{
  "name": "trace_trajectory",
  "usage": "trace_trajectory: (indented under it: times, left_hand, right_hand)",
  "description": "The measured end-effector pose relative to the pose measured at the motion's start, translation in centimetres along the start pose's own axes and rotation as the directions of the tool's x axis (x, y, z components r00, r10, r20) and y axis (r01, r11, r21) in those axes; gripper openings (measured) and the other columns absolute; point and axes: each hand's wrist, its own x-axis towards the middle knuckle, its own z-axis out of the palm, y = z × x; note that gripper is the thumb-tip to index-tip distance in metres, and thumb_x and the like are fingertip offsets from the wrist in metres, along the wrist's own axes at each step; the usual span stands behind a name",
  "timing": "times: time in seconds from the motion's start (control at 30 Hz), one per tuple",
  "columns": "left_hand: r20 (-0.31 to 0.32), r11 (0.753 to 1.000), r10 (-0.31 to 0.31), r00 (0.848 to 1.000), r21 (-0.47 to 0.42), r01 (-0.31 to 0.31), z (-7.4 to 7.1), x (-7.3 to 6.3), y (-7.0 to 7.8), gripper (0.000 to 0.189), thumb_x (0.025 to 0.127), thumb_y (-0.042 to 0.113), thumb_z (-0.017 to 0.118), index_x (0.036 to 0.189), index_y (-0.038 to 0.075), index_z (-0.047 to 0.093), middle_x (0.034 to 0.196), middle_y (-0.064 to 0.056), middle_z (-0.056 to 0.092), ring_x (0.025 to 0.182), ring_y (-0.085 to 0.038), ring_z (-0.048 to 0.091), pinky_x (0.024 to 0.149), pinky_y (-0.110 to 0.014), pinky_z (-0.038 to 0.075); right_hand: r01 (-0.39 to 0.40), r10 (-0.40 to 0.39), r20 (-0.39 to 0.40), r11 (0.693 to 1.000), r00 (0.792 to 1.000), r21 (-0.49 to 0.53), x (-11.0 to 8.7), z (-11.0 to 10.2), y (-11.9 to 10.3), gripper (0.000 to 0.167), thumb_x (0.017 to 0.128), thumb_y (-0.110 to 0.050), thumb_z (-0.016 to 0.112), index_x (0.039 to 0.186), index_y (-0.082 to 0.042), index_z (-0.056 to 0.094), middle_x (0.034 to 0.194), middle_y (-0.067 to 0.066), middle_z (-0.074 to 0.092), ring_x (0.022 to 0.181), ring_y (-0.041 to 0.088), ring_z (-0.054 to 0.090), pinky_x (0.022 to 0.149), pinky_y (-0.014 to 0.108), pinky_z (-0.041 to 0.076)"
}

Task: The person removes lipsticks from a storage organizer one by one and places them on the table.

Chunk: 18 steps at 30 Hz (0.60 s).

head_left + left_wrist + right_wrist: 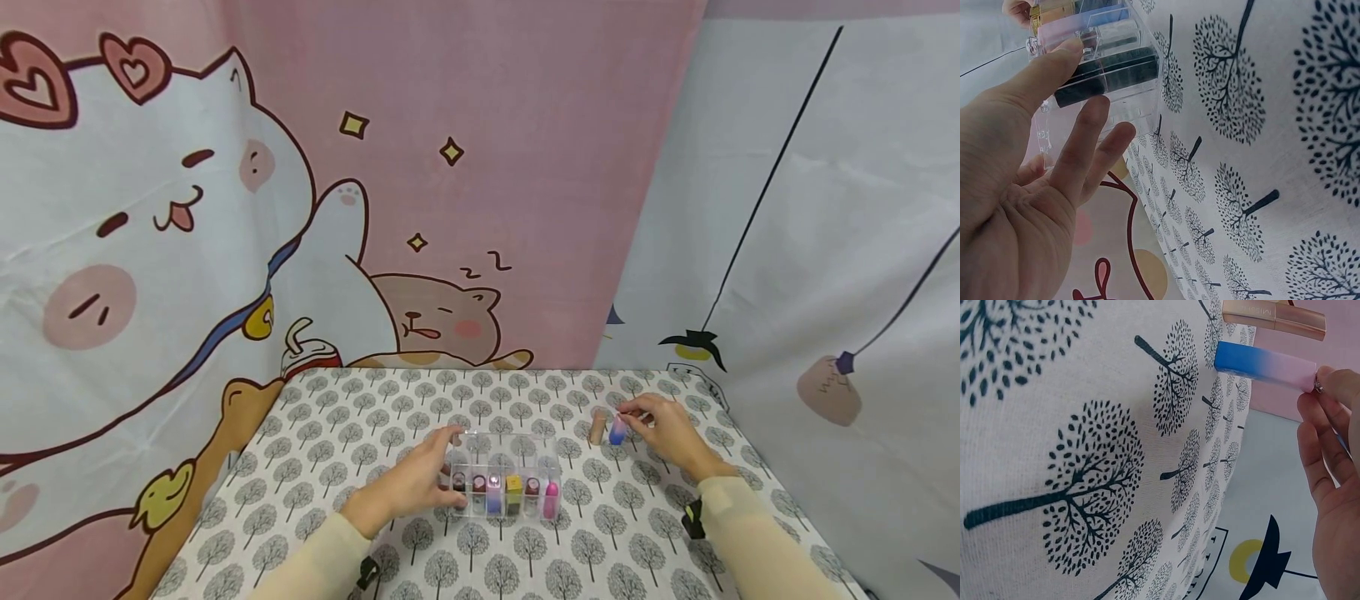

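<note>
A clear plastic lipstick organizer (504, 436) stands on the table, its front row holding several lipsticks, among them a yellow-topped one (513, 493) and a magenta one (551, 502). My left hand (411, 481) grips the organizer's left end. In the left wrist view, the thumb lies near a black tube (1110, 76) inside it. To the right, my right hand (670, 429) pinches the top of a pink-to-blue lipstick tube (1263, 364), which is upright with its blue end down at the tablecloth. Just left of that tube, a rose-gold lipstick (597, 427) stands apart from the hand.
A white tablecloth (330, 492) printed with grey trees covers the table. Behind it hangs a pink cartoon curtain (525, 208), with a pale curtain (750, 250) along the right side.
</note>
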Motion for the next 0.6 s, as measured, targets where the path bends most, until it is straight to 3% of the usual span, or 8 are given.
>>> trace_trajectory:
  times: [0.4, 0.6]
  left_hand:
    - [0.001, 1.0, -0.002, 1.0, 0.012, 0.002, -0.03, -0.08, 0.12, 0.121, 0.088, 0.03, 0.104, 0.182, 0.018, 0.028, 0.174, -0.023, 0.053, 0.118, -0.024, 0.08, 0.091, -0.027, 0.071]
    - [0.002, 1.0, -0.003, 1.0, 0.016, 0.003, -0.14, -0.1, 0.28, 0.121, 0.088, 0.03, 0.103, 0.182, 0.017, 0.028, 0.173, -0.023, 0.053, 0.118, -0.023, 0.079, 0.091, -0.027, 0.071]
  right_hand:
    - [-0.057, 0.057, 0.033, 0.998, 0.998, -0.007, -0.05, -0.02, 0.03, 0.017, 0.101, -0.001, 0.089, 0.117, -0.003, 0.086, 0.111, 0.011, 0.085, 0.092, 0.022, 0.08, 0.078, 0.041, 0.074]
    - [-0.049, 0.049, 0.029, 0.999, 0.998, -0.011, -0.18, -0.13, -0.24, 0.018, 0.102, -0.004, 0.089, 0.119, -0.005, 0.086, 0.115, 0.01, 0.084, 0.095, 0.024, 0.08, 0.08, 0.048, 0.074]
